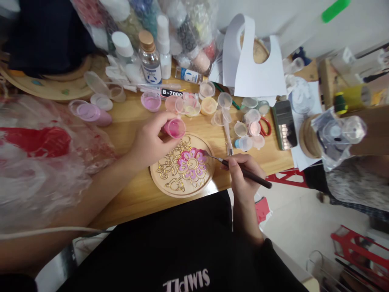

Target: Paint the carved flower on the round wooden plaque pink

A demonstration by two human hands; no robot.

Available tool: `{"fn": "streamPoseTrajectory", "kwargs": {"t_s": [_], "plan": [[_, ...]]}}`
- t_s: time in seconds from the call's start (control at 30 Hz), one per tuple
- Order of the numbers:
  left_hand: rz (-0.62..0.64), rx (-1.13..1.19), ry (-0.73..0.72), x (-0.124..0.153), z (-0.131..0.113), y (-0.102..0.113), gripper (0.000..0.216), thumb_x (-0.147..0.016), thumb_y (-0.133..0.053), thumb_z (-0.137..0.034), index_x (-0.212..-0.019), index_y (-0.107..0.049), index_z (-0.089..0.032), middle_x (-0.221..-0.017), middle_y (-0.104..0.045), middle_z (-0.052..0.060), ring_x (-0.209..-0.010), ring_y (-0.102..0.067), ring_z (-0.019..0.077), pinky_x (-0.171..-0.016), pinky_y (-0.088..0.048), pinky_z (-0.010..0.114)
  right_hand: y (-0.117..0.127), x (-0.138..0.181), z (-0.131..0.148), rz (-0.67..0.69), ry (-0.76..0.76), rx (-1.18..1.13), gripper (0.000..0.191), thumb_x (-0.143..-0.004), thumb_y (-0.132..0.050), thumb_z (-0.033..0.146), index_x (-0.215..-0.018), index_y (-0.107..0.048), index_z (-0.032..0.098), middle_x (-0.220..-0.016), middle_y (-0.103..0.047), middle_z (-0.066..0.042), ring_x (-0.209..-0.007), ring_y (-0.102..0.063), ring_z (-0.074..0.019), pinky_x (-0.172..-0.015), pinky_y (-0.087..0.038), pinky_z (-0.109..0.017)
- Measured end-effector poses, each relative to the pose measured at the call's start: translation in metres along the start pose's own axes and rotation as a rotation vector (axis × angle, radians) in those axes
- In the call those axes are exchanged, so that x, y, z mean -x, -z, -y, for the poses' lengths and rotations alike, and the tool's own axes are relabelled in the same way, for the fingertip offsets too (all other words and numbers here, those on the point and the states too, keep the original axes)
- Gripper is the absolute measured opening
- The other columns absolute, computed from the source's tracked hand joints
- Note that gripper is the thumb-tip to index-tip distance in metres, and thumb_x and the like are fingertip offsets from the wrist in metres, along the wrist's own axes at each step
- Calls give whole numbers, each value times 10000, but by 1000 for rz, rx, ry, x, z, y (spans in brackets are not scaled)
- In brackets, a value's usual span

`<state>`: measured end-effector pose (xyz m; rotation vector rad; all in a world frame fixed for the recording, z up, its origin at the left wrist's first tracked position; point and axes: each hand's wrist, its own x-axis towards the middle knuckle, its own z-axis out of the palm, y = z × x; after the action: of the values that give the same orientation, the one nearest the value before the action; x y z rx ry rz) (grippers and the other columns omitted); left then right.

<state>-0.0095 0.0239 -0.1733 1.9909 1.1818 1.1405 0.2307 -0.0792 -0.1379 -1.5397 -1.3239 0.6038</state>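
Observation:
A round wooden disc (170, 182) with gold outlines and a pink-purple flower lies at the table's front edge. My left hand (150, 140) is closed around a small pink paint cup (175, 127), held tilted just above the disc's far rim. My right hand (243, 174) pinches a thin dark paintbrush (243, 172). The brush tip touches the right side of the painted flower (191, 162).
Several small paint cups (209, 105) with lids lie behind the disc. Bottles (150, 59) and plastic bags crowd the back. Red-handled scissors (266, 126), a phone (284, 123) and white paper (255, 61) sit to the right. A crumpled plastic sheet (39, 162) covers the left.

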Motion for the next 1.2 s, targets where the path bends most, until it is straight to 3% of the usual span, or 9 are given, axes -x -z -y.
{"fn": "streamPoseTrajectory", "kwargs": {"t_s": [0.23, 0.5, 0.83, 1.2], "plan": [[-19, 11, -39, 0, 2, 0, 223, -872, -748, -206, -1088, -694, -203, -1028, -796, 20, -884, -758, 173, -799, -631, 254, -1, -2, 0, 21, 44, -21, 148, -941, -730, 237, -793, -737, 236, -658, -772, 34, -549, -724, -139, -531, -568, -251], [16, -14, 17, 1, 0, 0, 253, -870, -753, -187, -1113, -685, -204, -1070, -790, 25, -914, -757, 179, -824, -642, 272, 4, 0, 2, -32, 40, -5, 179, -952, -715, 294, -781, -726, 242, -620, -754, 31, -535, -729, -165, -513, -582, -279], [50, -54, 61, 1, -1, 1, 271, -870, -754, -181, -1127, -676, -217, -1092, -781, 15, -950, -748, 185, -870, -637, 287, 4, 1, 1, -27, 60, -11, 145, -929, -714, 227, -785, -730, 241, -634, -761, 38, -540, -732, -153, -520, -578, -263], [40, -50, 73, 0, -2, 1, 241, -868, -751, -217, -1102, -694, -222, -1043, -784, 23, -901, -731, 188, -823, -638, 283, 5, 2, 2, -20, 56, 17, 169, -948, -714, 274, -782, -726, 246, -641, -761, 32, -555, -728, -156, -529, -583, -276]]}}
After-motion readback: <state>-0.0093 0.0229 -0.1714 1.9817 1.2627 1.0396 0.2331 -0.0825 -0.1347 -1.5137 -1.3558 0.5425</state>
